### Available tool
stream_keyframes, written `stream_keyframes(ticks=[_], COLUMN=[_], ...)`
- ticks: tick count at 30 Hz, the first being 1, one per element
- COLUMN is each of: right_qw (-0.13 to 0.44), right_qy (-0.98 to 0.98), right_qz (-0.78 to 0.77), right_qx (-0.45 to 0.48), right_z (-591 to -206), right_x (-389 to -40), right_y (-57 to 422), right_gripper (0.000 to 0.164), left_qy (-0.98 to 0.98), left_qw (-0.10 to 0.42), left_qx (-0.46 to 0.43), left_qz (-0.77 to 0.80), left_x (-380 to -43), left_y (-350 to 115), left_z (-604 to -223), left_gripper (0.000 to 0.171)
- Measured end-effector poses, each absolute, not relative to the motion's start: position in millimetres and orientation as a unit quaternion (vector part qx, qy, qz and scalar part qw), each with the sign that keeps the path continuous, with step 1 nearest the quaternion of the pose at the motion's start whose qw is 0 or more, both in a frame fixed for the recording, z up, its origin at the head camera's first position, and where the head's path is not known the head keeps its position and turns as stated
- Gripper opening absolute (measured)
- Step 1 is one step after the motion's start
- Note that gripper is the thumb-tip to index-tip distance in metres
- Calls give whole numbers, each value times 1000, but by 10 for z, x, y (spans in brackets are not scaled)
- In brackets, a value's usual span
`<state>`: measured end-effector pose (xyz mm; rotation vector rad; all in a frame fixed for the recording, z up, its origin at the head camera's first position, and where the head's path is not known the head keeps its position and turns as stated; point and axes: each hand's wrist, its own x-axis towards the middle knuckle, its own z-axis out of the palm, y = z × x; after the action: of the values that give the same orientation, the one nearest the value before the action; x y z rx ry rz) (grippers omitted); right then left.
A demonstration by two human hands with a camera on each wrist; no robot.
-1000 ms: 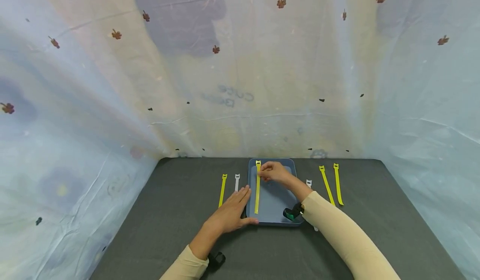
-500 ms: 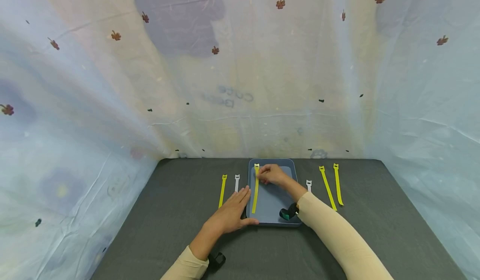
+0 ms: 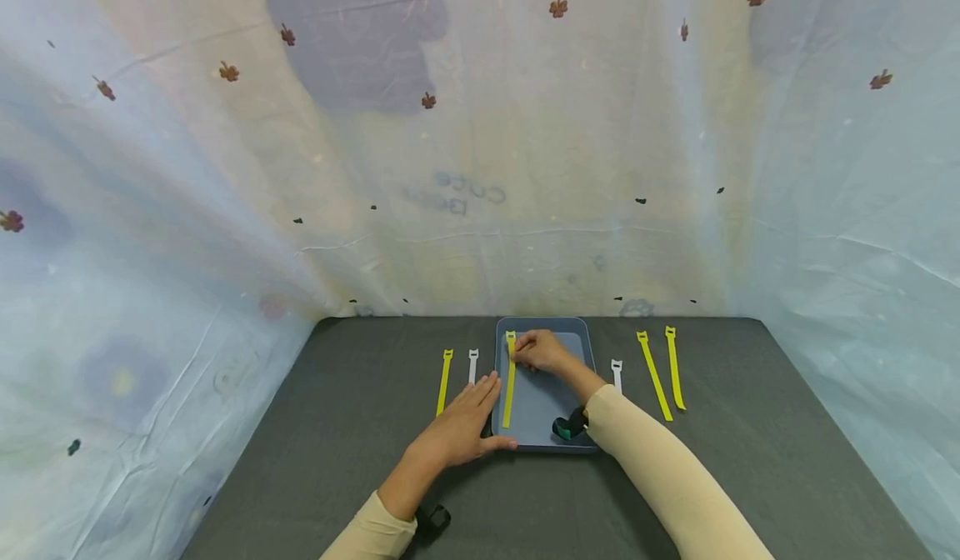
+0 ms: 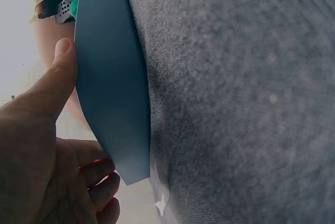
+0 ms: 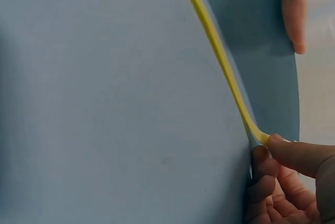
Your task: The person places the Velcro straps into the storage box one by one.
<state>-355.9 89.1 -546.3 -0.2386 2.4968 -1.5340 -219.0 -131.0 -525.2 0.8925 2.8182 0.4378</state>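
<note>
In the head view, a blue-grey tray (image 3: pixel 543 418) lies in the middle of the table. My right hand (image 3: pixel 545 352) pinches a yellow hook-and-loop cable tie (image 3: pixel 509 397) near its slotted head, between thumb and index finger. The strip runs lengthwise along the tray's left side; in the right wrist view the cable tie (image 5: pixel 222 67) bends up into the fingertips. My left hand (image 3: pixel 461 427) spreads over the tray's near left corner, thumb along the front rim and fingers at the left rim. The left wrist view shows the thumb against the tray wall (image 4: pixel 110 77).
Left of the tray lie a yellow cable tie (image 3: pixel 446 381) and a white one (image 3: pixel 473 364), partly behind the left hand. To the right are another white tie (image 3: pixel 617 372) and two yellow ties (image 3: pixel 655 377). A patterned sheet (image 3: pixel 525 252) hangs behind the dark grey table (image 3: pixel 337 477).
My right hand has brought the yellow cable tie slightly left and nearer, toward the tray's left side. The left hand has stayed at the tray's corner.
</note>
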Motion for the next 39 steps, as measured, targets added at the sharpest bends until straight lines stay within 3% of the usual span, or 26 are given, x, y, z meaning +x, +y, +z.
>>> stream_keyframes(ticks=[39], right_qw=[84], right_qy=[862], right_qz=[-489], right_qx=[-101], right_z=[-5445], right_x=[-3478], right_y=[884], right_gripper=[11], left_qy=[941], left_qw=[76], left_qx=[299], left_qz=[141], left_x=[-2201], left_y=[-1309], left_z=[-5266], left_gripper=[108])
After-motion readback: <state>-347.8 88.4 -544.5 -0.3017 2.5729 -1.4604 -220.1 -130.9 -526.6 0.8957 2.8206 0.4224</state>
